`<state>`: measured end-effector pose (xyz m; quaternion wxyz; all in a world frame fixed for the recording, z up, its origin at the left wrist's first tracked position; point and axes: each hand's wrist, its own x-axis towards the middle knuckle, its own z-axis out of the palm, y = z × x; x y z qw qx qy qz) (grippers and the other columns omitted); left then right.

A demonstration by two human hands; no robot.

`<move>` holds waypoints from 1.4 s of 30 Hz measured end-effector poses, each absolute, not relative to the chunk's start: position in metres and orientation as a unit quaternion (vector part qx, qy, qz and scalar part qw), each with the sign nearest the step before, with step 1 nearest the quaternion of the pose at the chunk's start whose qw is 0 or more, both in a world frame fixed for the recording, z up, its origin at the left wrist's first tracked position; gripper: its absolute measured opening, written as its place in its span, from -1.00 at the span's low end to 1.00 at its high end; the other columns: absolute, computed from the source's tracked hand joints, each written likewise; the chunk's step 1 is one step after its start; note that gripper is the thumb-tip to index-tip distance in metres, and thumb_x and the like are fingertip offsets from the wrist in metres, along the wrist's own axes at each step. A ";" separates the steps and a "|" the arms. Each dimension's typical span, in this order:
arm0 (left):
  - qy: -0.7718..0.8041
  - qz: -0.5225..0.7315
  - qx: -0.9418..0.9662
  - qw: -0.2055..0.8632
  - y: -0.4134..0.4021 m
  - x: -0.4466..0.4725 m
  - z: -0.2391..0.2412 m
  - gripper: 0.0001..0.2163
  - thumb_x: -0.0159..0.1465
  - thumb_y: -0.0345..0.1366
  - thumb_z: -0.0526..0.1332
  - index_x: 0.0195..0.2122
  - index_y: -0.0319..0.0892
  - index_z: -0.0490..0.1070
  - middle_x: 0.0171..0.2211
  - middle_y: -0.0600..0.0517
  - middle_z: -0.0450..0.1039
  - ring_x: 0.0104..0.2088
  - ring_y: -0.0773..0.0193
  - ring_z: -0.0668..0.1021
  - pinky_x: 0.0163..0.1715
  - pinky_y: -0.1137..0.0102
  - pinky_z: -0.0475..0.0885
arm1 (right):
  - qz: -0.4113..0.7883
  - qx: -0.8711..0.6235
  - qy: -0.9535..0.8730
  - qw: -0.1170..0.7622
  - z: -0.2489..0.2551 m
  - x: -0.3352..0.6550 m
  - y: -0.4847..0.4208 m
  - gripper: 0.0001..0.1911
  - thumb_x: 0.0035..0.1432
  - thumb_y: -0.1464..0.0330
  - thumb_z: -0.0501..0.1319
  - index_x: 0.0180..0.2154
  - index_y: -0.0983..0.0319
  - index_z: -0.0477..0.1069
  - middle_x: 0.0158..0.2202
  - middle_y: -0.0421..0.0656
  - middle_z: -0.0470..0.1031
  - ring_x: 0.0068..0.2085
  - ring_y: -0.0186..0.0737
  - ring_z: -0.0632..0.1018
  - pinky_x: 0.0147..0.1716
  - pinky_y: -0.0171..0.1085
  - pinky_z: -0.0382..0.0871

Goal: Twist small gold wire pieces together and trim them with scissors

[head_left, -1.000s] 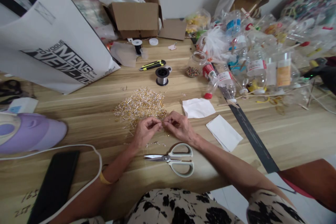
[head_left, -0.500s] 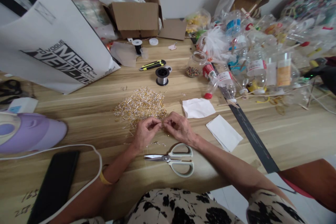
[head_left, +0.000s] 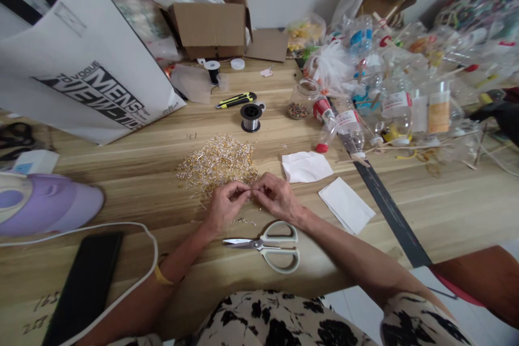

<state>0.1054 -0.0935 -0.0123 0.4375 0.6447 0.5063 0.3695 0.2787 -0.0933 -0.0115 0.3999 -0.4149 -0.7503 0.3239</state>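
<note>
My left hand [head_left: 225,204] is closed in a pinch, its fingertips meeting those of my right hand [head_left: 276,194], which is pinched too. What lies between the fingers is too small to make out. Just beyond them spreads a loose pile of gold and silver beaded pieces [head_left: 219,159]. A short beaded strand [head_left: 244,221] lies on the wood below my hands. Nearer to me are scissors [head_left: 259,245] with pale handles, blades slightly apart and pointing left. A spool of silver wire [head_left: 251,118] stands behind the pile.
A yellow and black utility knife [head_left: 235,100] lies near a jar of small beads [head_left: 299,102]. Folded white papers [head_left: 346,204] sit to the right, with plastic bottles [head_left: 351,124] heaped behind. At left are a black phone [head_left: 83,286], a white cable [head_left: 138,227] and a paper bag [head_left: 89,59].
The fingertips of both hands have drawn very slightly closer together. Everything else on the table stays in place.
</note>
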 end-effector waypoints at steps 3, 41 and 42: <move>0.503 0.371 0.646 0.438 -0.094 0.105 -0.013 -0.92 0.13 -0.33 0.23 -0.41 -0.23 0.48 -0.47 0.00 0.53 -0.45 0.29 0.54 -0.40 0.44 0.44 | 0.325 -0.419 -0.748 0.400 -0.011 0.278 -0.093 -0.89 0.19 0.40 0.18 -0.40 0.26 0.39 -0.44 -0.17 0.39 -0.42 -0.33 0.41 -0.44 -0.34 0.28; 0.483 0.329 0.687 0.432 -0.093 0.102 -0.010 -0.89 0.23 -0.30 0.13 -0.39 -0.19 0.38 -0.49 0.04 0.50 -0.45 0.28 0.57 -0.42 0.47 0.42 | 0.342 -0.413 -0.752 0.384 -0.013 0.279 -0.093 -0.90 0.19 0.41 0.17 -0.38 0.26 0.42 -0.42 -0.16 0.41 -0.41 -0.32 0.41 -0.42 -0.34 0.29; 0.484 0.328 0.684 0.436 -0.093 0.102 -0.010 -0.89 0.23 -0.30 0.13 -0.39 -0.20 0.38 -0.49 0.04 0.50 -0.45 0.28 0.57 -0.42 0.47 0.43 | 0.343 -0.414 -0.751 0.384 -0.012 0.279 -0.093 -0.90 0.19 0.40 0.18 -0.38 0.26 0.42 -0.42 -0.15 0.41 -0.41 -0.32 0.41 -0.43 -0.34 0.29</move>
